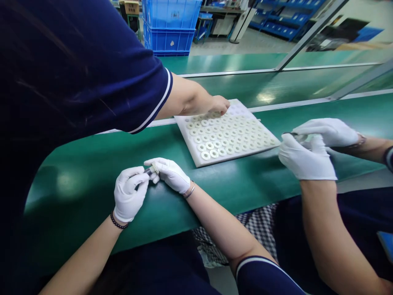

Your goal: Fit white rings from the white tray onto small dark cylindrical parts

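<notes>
Over the green bench (pixel 92 180), the left hand (pixel 129 196) and right hand (pixel 170 174) pinch a small dark part (pixel 149 170) between fingertips, apparently fitting it together, tray (pixel 227 133) at two o'clock.

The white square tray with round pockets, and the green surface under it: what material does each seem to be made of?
The white square tray looks like matte moulded plastic or dense foam: thick edge, dull even white, no glare. Which one, I cannot tell. The small white rings in its pockets look the same dull white. The green surface seems a smooth rubber-like or PVC belt, with soft lamp reflections on it.
</notes>
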`<act>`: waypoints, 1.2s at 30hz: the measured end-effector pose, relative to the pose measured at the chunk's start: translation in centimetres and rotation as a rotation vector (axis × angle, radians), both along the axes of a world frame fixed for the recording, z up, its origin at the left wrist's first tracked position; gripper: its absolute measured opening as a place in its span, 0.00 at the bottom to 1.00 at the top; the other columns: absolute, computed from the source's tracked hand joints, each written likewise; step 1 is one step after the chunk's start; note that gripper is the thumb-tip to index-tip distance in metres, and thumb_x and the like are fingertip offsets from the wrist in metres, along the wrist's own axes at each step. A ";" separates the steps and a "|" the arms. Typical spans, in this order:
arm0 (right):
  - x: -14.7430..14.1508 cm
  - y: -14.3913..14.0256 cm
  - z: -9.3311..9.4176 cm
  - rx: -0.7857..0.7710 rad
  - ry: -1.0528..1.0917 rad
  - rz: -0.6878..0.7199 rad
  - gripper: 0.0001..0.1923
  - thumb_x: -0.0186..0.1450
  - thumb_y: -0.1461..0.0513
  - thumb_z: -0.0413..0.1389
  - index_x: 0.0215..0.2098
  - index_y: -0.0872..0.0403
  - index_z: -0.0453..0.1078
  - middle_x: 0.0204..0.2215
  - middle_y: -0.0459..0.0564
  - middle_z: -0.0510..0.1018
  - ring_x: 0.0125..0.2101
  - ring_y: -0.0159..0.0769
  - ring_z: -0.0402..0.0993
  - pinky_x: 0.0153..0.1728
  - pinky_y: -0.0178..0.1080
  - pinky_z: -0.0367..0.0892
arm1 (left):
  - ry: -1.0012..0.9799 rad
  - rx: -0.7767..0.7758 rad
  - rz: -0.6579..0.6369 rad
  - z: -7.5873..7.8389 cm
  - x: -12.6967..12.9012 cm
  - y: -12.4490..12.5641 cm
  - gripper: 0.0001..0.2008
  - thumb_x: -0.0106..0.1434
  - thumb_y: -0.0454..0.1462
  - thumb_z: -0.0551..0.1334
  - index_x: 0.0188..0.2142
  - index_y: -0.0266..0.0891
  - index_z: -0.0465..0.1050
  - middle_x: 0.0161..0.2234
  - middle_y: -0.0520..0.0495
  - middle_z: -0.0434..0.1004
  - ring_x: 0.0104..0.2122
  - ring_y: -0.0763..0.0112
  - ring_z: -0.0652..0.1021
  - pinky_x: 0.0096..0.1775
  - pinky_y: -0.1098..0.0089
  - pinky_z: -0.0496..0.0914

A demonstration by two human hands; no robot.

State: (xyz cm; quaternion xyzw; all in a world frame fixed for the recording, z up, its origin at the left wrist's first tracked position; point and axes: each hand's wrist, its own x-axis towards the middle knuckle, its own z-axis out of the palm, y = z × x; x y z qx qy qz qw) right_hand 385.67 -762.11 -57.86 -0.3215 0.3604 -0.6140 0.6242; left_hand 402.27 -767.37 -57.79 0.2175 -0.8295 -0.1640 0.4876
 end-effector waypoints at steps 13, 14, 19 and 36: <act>0.1 0.1 0.1 -0.001 0.056 0.011 0.17 0.64 0.54 0.58 0.46 0.57 0.74 0.32 0.48 0.79 0.27 0.28 0.71 0.30 0.32 0.67 | 0.048 -0.128 -0.166 1.9 -0.6 0.1 0.11 0.55 0.24 0.65 0.33 0.41 0.77 0.33 0.50 0.77 0.33 0.69 0.78 0.37 0.69 0.73; 0.1 0.1 0.2 0.003 0.068 0.009 0.17 0.64 0.54 0.57 0.46 0.57 0.74 0.32 0.48 0.79 0.27 0.28 0.71 0.30 0.32 0.67 | 0.039 -0.096 -0.195 2.0 -0.6 0.1 0.11 0.55 0.24 0.65 0.33 0.41 0.76 0.32 0.51 0.76 0.31 0.71 0.77 0.35 0.70 0.73; 0.1 0.0 0.3 0.019 0.071 0.019 0.16 0.65 0.55 0.55 0.46 0.57 0.73 0.32 0.48 0.79 0.27 0.28 0.71 0.30 0.32 0.68 | 0.032 -0.046 -0.213 1.6 -0.6 0.1 0.12 0.55 0.23 0.64 0.34 0.41 0.76 0.33 0.50 0.75 0.33 0.70 0.77 0.35 0.69 0.73; -0.1 -0.1 0.2 -0.017 0.121 -0.014 0.19 0.64 0.50 0.56 0.40 0.59 0.73 0.26 0.48 0.77 0.22 0.28 0.70 0.26 0.33 0.67 | 0.072 0.192 -0.009 -0.3 -0.3 0.6 0.19 0.56 0.30 0.69 0.47 0.41 0.73 0.42 0.47 0.77 0.39 0.67 0.79 0.43 0.64 0.75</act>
